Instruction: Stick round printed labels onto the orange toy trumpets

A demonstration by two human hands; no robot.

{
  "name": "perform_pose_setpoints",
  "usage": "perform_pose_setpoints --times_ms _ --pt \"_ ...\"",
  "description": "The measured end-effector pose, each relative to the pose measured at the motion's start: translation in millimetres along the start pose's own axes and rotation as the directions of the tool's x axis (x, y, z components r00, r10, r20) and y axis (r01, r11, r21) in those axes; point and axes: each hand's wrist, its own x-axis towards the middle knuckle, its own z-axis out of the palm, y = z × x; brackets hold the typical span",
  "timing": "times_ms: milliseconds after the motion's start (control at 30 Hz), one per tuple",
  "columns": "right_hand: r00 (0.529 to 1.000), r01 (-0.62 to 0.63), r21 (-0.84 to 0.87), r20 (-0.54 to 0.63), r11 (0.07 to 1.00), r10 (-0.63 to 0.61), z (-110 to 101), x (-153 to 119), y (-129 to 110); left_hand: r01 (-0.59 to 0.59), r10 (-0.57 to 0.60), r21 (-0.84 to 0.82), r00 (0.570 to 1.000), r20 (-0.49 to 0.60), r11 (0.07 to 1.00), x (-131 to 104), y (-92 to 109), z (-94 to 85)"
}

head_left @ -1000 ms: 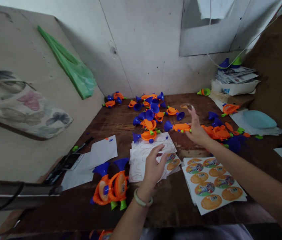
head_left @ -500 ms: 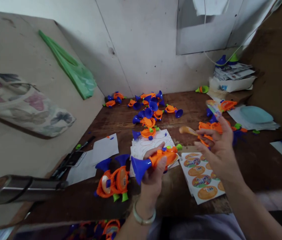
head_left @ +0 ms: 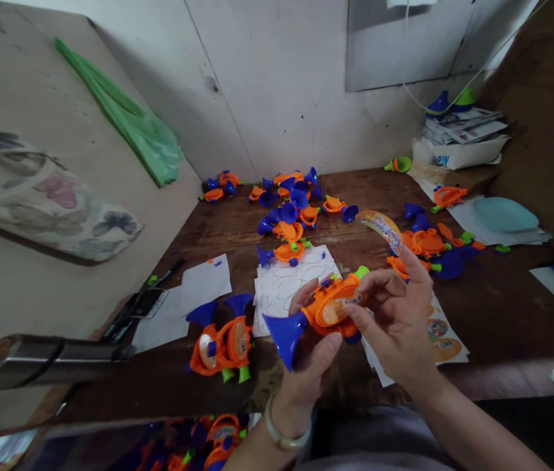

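Observation:
My left hand (head_left: pixel 313 369) is closed around an orange toy trumpet (head_left: pixel 316 306) with a blue bell and a green mouthpiece, its bell pointing left. My right hand (head_left: pixel 399 327) pinches an orange oval sticker (head_left: pixel 336 313) against the trumpet's flat side, between thumb and fingers. A second, colourful oval sticker (head_left: pixel 379 226) clings to the raised index fingertip of that hand and curls up to the left. Partly behind the right wrist lies a sticker sheet (head_left: pixel 446 330). Two toy trumpets (head_left: pixel 222 347) with oval labels stand together left of my left hand.
More toy trumpets (head_left: pixel 289 212) are heaped at the back, and others (head_left: pixel 424 242) lie on the right. Papers with oval outlines (head_left: pixel 281 288) lie mid-table. A metal flask (head_left: pixel 55 358) is at left, a light-blue dish (head_left: pixel 505 214) at right. Below the table edge are more trumpets (head_left: pixel 222 432).
My right hand has moved left and down to the trumpet, bringing the orange sticker onto its side. My left hand has tilted the trumpet, turning its flat side up towards me.

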Motion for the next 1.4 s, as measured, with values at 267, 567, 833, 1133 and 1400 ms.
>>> perform_pose_setpoints --times_ms 267,567,833,1133,1400 --pt "0.996 0.041 -0.020 0.077 0.999 -0.039 -3 -1 1 -0.102 0.104 0.123 0.995 -0.009 0.987 5 3 3.8" --pt "0.991 -0.004 -0.038 0.131 0.999 0.009 -10 4 0 -0.080 0.093 0.157 0.993 -0.075 0.984 7 6 9.2" --pt "0.990 -0.030 -0.025 0.137 0.999 0.033 -12 4 0 -0.068 0.075 0.097 0.995 -0.067 0.993 8 7 11.6" --pt "0.990 -0.032 -0.032 0.134 0.999 0.036 -13 4 0 -0.059 0.073 0.138 0.992 -0.098 0.989 8 6 11.5" --pt "0.989 0.013 -0.083 0.145 0.996 0.000 -12 5 3 -0.054 0.081 0.153 0.981 -0.174 0.987 7 -1 9.1"
